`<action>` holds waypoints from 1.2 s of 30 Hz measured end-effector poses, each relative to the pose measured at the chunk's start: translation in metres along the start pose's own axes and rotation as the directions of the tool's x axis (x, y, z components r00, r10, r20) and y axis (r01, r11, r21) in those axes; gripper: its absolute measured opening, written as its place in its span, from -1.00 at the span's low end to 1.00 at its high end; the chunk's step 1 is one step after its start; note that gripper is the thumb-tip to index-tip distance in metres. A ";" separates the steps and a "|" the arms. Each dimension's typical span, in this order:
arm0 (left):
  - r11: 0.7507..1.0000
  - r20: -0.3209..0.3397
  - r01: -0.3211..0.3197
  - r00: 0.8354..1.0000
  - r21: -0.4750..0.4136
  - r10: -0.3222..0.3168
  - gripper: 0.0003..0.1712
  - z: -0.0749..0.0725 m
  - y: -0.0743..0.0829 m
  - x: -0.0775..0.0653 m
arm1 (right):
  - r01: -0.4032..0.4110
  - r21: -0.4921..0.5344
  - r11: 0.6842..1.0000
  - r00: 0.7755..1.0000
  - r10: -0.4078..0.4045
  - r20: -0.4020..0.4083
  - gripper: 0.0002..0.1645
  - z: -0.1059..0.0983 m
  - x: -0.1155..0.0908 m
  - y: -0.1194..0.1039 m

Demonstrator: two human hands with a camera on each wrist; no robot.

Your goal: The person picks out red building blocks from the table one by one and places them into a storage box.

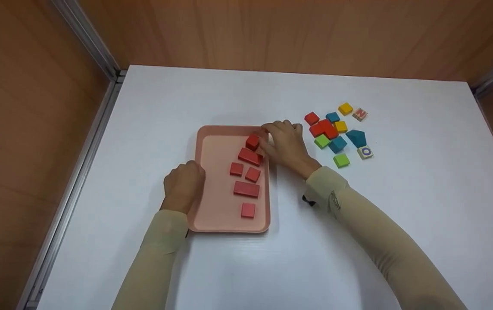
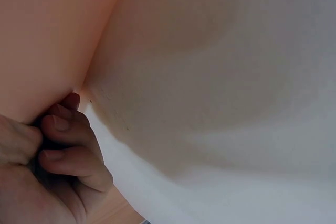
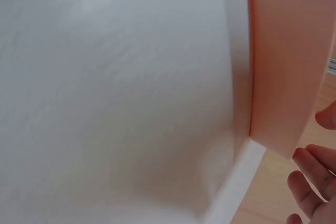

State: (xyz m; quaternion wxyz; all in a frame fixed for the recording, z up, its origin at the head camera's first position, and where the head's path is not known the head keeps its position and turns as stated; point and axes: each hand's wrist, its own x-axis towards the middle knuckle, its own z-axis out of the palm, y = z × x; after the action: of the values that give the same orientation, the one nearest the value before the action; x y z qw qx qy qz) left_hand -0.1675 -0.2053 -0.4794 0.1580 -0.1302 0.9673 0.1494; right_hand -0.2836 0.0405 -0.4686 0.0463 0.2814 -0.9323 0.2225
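Note:
A pink tray [image 1: 214,221] lies on the white table with several red blocks along its right half. My left hand [image 1: 184,183] holds the tray's left edge; in the left wrist view its curled fingers [image 2: 76,167] are against the tray wall. My right hand [image 1: 287,144] is over the tray's upper right edge, thumb and fingers apart. Beside its fingertips, inside the tray, is a red cube [image 1: 252,141]. Just below that cube lies a long red block [image 1: 250,156]. In the right wrist view the fingers [image 3: 312,169] are near the tray's outer wall with nothing visible between them and the thumb.
To the right of the tray is a loose group of blocks, among them a red block [image 1: 311,118], a yellow block [image 1: 345,108], a teal block [image 1: 357,137], a green block [image 1: 341,160] and a letter block [image 1: 360,114]. A wooden panel [image 1: 272,34] stands behind the table.

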 end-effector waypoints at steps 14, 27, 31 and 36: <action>0.999 -0.008 0.031 0.999 -0.027 -0.031 -0.60 -0.002 -0.008 0.003 | -0.090 -0.012 0.996 0.993 0.089 -0.075 -0.54 -0.027 0.000 0.037; 1.000 -0.004 0.001 1.000 0.025 -0.001 -0.67 -0.003 -0.009 0.004 | -0.314 0.016 0.949 0.949 0.314 -0.029 -0.45 -0.055 -0.009 0.093; 0.999 0.000 -0.018 1.000 0.042 0.018 -0.71 -0.004 -0.009 0.002 | -0.357 0.003 0.934 0.933 0.357 -0.039 -0.47 -0.061 -0.013 0.109; 1.000 0.000 -0.004 1.000 0.027 0.004 -0.69 -0.004 -0.011 0.003 | -0.403 0.024 0.915 0.914 0.404 -0.037 -0.48 -0.065 -0.014 0.119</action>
State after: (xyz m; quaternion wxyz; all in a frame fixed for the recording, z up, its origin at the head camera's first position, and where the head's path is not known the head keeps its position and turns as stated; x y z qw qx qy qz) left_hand -0.1679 -0.2175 -0.4792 0.1596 -0.1260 0.9695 0.1367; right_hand -0.3392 0.1647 -0.4601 0.0164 0.0788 -0.9673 0.2404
